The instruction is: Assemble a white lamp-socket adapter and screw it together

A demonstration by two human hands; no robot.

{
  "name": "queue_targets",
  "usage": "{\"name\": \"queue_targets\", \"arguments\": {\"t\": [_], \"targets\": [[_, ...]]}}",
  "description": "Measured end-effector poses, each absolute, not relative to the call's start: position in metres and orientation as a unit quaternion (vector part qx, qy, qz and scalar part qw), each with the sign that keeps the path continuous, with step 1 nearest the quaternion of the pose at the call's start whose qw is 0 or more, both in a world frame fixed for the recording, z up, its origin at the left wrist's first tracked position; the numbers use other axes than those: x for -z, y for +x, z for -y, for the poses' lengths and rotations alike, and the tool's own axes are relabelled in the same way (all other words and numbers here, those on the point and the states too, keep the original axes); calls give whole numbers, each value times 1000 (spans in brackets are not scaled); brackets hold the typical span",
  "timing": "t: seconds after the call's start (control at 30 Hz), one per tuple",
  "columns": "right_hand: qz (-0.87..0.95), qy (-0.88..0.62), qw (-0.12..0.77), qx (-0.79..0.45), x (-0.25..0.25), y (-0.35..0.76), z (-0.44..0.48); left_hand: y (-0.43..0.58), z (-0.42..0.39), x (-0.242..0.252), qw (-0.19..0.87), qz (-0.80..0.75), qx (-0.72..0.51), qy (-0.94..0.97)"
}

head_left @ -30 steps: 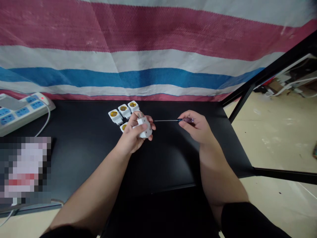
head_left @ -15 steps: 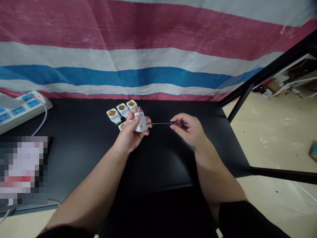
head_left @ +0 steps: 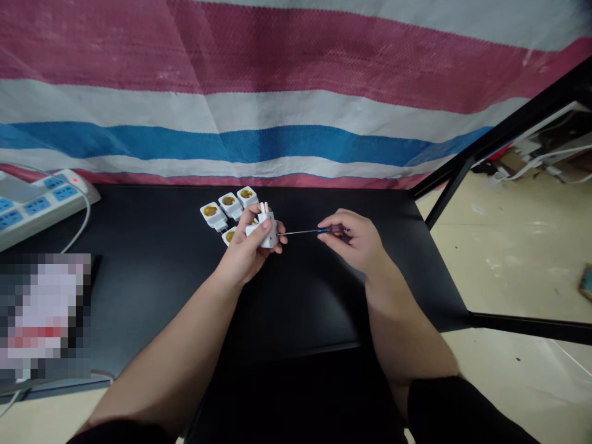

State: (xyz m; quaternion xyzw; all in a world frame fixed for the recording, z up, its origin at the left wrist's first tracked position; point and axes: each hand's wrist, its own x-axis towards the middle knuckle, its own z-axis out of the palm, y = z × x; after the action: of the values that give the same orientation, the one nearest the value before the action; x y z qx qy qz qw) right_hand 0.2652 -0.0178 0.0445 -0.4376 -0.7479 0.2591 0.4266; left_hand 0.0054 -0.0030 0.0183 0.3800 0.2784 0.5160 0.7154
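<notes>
My left hand (head_left: pixel 247 250) is closed around a white plug-in lamp socket (head_left: pixel 268 234); its two metal prongs point up and away from me. In my right hand (head_left: pixel 356 237) is a screwdriver (head_left: pixel 303 232) with a thin metal shaft and a dark, partly see-through handle, pinched between thumb and fingers. The shaft's tip meets the right side of the white socket, at or very near a screw hole. Just behind my left hand several similar white lamp sockets (head_left: pixel 213 216) with brass-coloured screw shells lie on the black tabletop, one partly covered by my fingers.
On the left of the black table (head_left: pixel 152 296) stands a white power strip (head_left: pixel 44 209) with blue outlets and a cable. A blurred-out flat item (head_left: pixel 44 314) lies nearer me. Behind hangs a striped sheet (head_left: pixel 287 145); a black metal frame (head_left: pixel 462 166) bounds the right side.
The lamp socket has turned in my left hand, so its prongs now show at the top and its screw-hole face is angled away. My right hand with the screwdriver has stayed nearly still.
</notes>
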Motion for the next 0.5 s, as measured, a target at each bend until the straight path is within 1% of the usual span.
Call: {"name": "queue_targets", "arguments": {"t": [0.17, 0.33, 0.5], "targets": [[743, -471, 360, -310, -45, 264, 17, 5, 3, -14, 697, -283, -522, 403], [722, -451, 356, -386, -43, 269, 18, 4, 1, -8, 669, -295, -531, 429], [693, -530, 315, -373, -42, 270, 15, 6, 1, -2, 630, -287, -533, 487]]}}
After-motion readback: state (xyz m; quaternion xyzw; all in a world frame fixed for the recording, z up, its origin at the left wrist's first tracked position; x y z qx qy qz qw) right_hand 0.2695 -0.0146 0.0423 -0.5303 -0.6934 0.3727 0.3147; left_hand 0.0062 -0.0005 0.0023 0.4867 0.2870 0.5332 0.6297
